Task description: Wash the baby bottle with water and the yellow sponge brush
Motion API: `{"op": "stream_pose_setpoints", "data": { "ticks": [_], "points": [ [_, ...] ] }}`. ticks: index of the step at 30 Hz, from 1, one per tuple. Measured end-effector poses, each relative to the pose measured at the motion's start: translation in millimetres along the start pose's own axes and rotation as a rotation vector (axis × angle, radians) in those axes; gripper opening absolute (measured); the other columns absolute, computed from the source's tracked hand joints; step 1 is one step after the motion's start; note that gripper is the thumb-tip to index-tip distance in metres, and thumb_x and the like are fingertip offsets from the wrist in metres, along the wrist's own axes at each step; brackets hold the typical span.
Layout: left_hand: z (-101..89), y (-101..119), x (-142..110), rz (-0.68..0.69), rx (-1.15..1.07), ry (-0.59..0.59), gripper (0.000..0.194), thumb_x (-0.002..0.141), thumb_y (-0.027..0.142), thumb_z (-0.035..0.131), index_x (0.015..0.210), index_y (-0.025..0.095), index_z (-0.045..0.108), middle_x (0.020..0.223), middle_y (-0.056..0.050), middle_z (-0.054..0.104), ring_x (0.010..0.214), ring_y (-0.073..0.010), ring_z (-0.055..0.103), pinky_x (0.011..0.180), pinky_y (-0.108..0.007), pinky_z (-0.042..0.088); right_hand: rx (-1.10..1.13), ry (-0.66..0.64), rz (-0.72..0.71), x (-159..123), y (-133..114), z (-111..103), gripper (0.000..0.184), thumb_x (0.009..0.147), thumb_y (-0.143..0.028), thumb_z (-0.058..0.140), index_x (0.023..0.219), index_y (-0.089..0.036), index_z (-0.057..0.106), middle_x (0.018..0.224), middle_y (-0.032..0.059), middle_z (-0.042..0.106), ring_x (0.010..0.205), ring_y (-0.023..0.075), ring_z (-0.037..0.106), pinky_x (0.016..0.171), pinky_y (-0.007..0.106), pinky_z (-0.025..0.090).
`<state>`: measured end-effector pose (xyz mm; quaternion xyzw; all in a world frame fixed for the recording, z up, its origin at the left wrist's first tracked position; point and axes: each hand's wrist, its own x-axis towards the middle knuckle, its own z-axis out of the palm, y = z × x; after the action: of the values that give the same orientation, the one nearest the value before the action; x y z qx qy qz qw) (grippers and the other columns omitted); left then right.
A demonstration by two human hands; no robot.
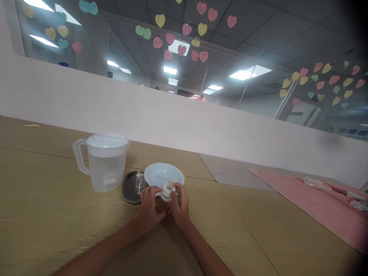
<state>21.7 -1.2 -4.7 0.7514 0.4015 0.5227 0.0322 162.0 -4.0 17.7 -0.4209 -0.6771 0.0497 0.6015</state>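
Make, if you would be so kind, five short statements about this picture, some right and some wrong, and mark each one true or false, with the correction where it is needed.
1. The left hand and the right hand are both on a small white object. True.
2. The pitcher's handle points toward the right of the picture. False: the handle points toward the left.
3. The pitcher has a lid on top. True.
4. The pink cloth lies at the left side of the picture. False: the pink cloth lies at the right side.
5. The round metal dish is to the left of the pale bowl in the picture. True.
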Motion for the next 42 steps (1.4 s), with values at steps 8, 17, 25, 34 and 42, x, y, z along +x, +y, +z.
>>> {"op": "stream_pose_setpoints", "data": {
  "ticks": [8, 17, 25, 34, 42],
  "points": [
    [-2.2, -1, 1, 0.040, 0.010, -0.003, 0.050, 0.069, 0.028, 0.062, 0.112, 0.019, 0.039, 0.107, -0.009, 0.057, 0.103, -0.0262, 0.053, 0.092, -0.044, 0.035, 0.146, -0.033, 0.091, 10, 4, -2, 0.030, 0.091, -0.035, 0.039, 0.097, -0.019, 0.064, 0.101, 0.0071, 0.065, 0.098, 0.0191, 0.059, 0.086, 0.035, 0.046],
    [-4.8, 6, 1, 0.035, 0.036, -0.033, 0.047, 0.072, 0.029, 0.060, 0.114, 0.021, 0.041, 0.111, -0.008, 0.060, 0.105, -0.0241, 0.055, 0.102, -0.047, 0.025, 0.023, 0.069, 0.005, 7, -1, -5, 0.017, 0.087, -0.030, 0.047, 0.086, -0.019, 0.059, 0.087, 0.0040, 0.063, 0.086, 0.0179, 0.059, 0.080, 0.035, 0.047],
    [-5.3, 5, 4, -0.028, 0.006, -0.084, 0.042, 0.075, 0.034, 0.057, 0.114, 0.021, 0.049, 0.106, -0.008, 0.062, 0.100, -0.0250, 0.056, 0.101, -0.047, 0.026, -0.277, 0.034, -0.432, 7, -13, -11, 0.015, 0.079, -0.017, 0.049, 0.084, -0.023, 0.062, 0.083, 0.0040, 0.063, 0.079, 0.0187, 0.059, 0.086, 0.044, 0.045],
    [-4.6, 5, 3, -0.032, 0.026, -0.075, 0.058, 0.075, 0.037, 0.057, 0.128, 0.020, 0.041, 0.111, -0.010, 0.061, 0.102, -0.0263, 0.056, 0.102, -0.049, 0.024, -0.146, 0.110, -0.317, 2, -17, -8, 0.023, 0.084, -0.022, 0.046, 0.104, -0.021, 0.057, 0.100, 0.0093, 0.062, 0.094, 0.0219, 0.059, 0.082, 0.042, 0.049],
    [-4.7, 6, 4, -0.029, 0.025, -0.090, 0.050, 0.072, 0.037, 0.060, 0.118, 0.022, 0.045, 0.108, -0.008, 0.062, 0.100, -0.0257, 0.056, 0.102, -0.049, 0.024, 0.027, 0.109, 0.006, 0, -15, 0, 0.024, 0.089, -0.035, 0.043, 0.106, -0.019, 0.052, 0.099, 0.0080, 0.059, 0.091, 0.0188, 0.058, 0.080, 0.035, 0.049]
  ]
}}
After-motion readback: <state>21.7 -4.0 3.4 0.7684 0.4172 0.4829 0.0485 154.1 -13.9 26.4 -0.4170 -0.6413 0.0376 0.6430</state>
